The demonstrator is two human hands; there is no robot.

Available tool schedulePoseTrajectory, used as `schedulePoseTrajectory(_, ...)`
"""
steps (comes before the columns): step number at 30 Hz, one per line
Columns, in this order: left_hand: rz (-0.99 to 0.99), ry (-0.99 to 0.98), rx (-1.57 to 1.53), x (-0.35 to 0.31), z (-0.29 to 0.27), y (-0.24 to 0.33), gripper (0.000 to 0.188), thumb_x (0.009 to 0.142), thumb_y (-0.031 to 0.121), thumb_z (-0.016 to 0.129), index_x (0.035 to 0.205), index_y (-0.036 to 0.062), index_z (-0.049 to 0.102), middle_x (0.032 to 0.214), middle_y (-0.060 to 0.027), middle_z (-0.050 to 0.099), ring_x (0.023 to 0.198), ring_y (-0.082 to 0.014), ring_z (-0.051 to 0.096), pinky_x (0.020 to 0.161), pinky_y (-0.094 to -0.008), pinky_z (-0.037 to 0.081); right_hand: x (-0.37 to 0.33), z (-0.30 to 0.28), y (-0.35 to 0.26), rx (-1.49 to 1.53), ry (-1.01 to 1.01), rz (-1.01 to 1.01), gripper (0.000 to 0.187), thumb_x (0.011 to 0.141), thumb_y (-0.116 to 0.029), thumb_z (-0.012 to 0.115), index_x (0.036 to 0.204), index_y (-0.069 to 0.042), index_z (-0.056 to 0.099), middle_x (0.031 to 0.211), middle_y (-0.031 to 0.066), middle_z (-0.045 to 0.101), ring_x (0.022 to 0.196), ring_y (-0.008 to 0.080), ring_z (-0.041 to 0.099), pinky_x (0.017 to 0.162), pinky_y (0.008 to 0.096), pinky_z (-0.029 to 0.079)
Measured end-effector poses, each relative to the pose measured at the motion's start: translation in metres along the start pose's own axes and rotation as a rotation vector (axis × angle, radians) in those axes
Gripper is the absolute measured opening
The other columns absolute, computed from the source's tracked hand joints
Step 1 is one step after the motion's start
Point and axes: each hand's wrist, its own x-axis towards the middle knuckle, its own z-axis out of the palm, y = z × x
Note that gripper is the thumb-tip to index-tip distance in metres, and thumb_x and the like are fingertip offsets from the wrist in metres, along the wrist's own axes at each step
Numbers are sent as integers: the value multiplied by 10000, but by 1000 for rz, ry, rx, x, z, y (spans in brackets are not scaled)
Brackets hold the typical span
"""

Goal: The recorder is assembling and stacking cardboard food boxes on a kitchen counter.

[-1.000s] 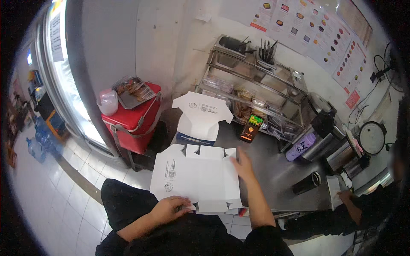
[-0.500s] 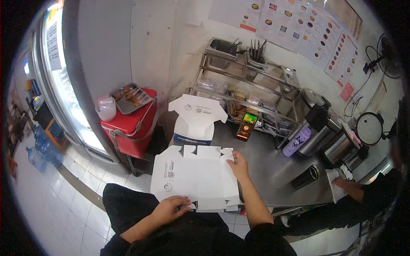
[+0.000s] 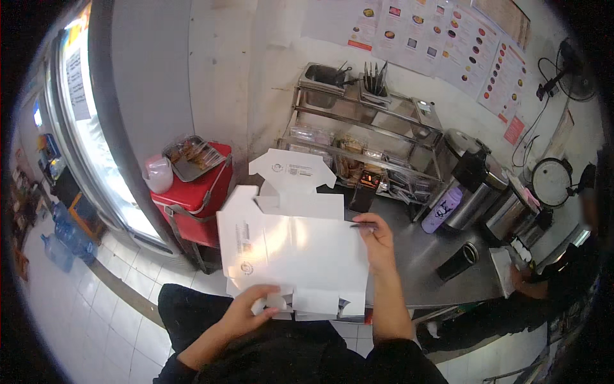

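Half a second ago the large white cardboard sheet with notched flaps (image 3: 320,249), centre of frame, showed a matte face; now it catches glare, and its far panel hides the blue front of the open white cardboard carton (image 3: 293,171) behind. Reads as sheet tipped, no longer flat. Left hand (image 3: 246,310), lower centre: thumb and fingers pinched on a near-edge tab. Right hand (image 3: 378,244): fingers bent at the far right corner; pinch or press, cannot tell.
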Motion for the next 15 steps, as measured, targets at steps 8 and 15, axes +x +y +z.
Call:
schedulePoseTrajectory(8, -182, 457, -1092, -17, -33, 80, 635, 943, 415, 539, 1412, 20, 372, 1291, -175, 549, 1164, -337, 562, 1025, -489, 439, -40, 83, -74, -428, -941, -1027, 193, 922, -185, 587, 955, -76, 742, 1116, 131, 707, 1119, 422, 623, 935, 541, 497)
schedulePoseTrajectory(15, 204, 754, -918, -28, -43, 80, 370, 923, 28, 585, 1275, 19, 472, 1168, -118, 618, 954, -232, 655, 870, -385, 539, -75, 138, -34, 512, -612, -403, 213, 852, -192, 659, 989, -49, 739, 1230, 155, 654, 1262, 399, 528, 1026, 535, 438)
